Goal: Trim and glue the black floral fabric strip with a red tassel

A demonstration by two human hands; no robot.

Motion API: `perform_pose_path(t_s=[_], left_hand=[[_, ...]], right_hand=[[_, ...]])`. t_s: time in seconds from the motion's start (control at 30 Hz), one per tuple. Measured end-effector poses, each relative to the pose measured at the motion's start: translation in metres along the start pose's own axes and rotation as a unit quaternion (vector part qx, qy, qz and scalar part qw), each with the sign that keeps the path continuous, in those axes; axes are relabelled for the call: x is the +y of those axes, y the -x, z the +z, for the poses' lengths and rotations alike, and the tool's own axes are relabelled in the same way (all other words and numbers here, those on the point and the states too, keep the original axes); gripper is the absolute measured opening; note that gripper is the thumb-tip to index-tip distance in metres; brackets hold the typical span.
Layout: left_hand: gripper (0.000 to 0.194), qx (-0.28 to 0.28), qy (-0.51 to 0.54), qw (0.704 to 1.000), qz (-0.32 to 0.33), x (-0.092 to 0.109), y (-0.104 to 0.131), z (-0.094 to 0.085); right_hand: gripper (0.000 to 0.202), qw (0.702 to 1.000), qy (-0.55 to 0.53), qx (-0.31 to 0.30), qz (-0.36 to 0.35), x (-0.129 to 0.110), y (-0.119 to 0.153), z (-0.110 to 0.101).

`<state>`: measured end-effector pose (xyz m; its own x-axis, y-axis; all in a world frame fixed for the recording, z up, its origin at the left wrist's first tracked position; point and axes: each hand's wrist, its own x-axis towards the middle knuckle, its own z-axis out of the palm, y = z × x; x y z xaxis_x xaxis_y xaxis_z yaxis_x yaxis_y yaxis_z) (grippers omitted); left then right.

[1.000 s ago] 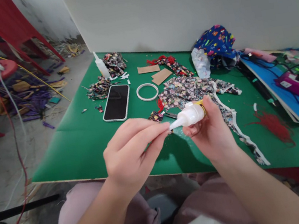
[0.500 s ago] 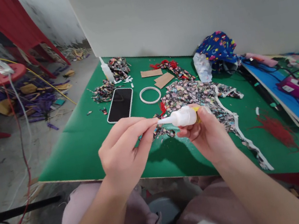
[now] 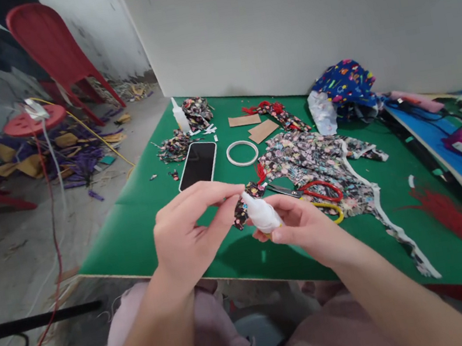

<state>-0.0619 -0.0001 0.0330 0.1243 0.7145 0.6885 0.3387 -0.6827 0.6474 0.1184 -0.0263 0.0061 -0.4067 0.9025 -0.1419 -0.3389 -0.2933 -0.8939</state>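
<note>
My right hand (image 3: 301, 223) is wrapped around a small white glue bottle (image 3: 263, 215), tilted with its narrow nozzle pointing up and left. The nozzle tip meets the fingertips of my left hand (image 3: 198, 226), which are pinched together. Whatever lies between those fingertips is too small or hidden to make out. A scrap of dark floral fabric (image 3: 241, 214) shows just below them, partly covered. Scissors (image 3: 320, 190) with one red and one yellow handle lie behind my right hand, on a larger cut piece of floral fabric (image 3: 298, 153) with white edging.
On the green table (image 3: 134, 230) are a phone (image 3: 198, 165), a white ring (image 3: 229, 156), brown card pieces (image 3: 263, 131), another white bottle (image 3: 180, 116) and fabric scraps (image 3: 176, 147). Red threads (image 3: 448, 213), a blue folder (image 3: 425, 146) and patterned blue cloth (image 3: 344, 86) lie right.
My right hand has moved left and tilted the bottle from nearly level to nozzle-up. The scissors now show beside it. My left hand stays pinched at the nozzle tip. The view has shifted slightly.
</note>
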Motion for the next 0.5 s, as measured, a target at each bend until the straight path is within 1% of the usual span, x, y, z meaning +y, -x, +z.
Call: perform_pose_path(t_s=[0.07, 0.17, 0.23, 0.33, 0.4, 0.5], left_hand=[[0.031, -0.009, 0.012, 1.0, -0.012, 0.001, 0.0, -0.002], [0.039, -0.029, 0.021, 0.999, -0.013, 0.003, 0.0, -0.004], [0.038, -0.048, 0.033, 0.998, -0.009, 0.004, 0.0, -0.005], [0.032, -0.074, 0.068, 0.995, -0.002, 0.006, -0.001, -0.004], [0.029, -0.089, 0.098, 0.991, -0.002, 0.005, -0.001, -0.001], [0.028, -0.13, 0.14, 0.982, 0.003, 0.002, 0.0, 0.007]], right_hand=[[0.035, 0.999, 0.033, 0.015, -0.02, -0.003, 0.0, -0.002], [0.035, 0.993, 0.101, 0.034, -0.047, -0.006, 0.002, -0.006], [0.035, 0.987, 0.142, 0.039, -0.063, -0.006, 0.003, -0.008], [0.034, 0.977, 0.192, 0.044, -0.087, -0.004, 0.004, -0.009], [0.032, 0.971, 0.213, 0.044, -0.101, -0.002, 0.004, -0.009], [0.034, 0.96, 0.242, 0.044, -0.137, 0.002, 0.002, -0.009]])
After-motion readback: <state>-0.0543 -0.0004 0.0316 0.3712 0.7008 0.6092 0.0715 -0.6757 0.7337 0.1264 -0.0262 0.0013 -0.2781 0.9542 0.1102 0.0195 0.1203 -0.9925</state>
